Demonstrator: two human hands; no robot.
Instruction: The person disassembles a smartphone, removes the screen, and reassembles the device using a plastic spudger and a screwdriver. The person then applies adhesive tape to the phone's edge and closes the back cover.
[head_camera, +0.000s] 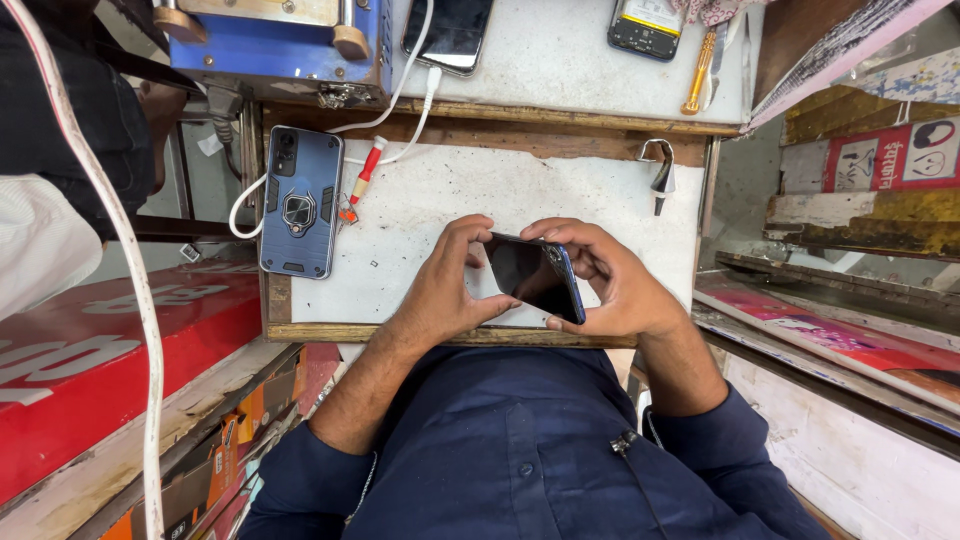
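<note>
Blue-cased phone (298, 200) lies face down left of the black smartphone (533, 278), cable plugged in. Left hand (447, 283) and right hand (610, 280) both curl around that smartphone, screen dark, above the white worktop (560, 190); nothing opened yet. Beyond it, another handset (450, 30).

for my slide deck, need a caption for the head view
Both hands, left and right, hold a dark phone above a white workbench.

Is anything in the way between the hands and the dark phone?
No. The left hand and right hand both already grip the dark phone by its edges, above the white worktop. Nothing sits between them.
</note>
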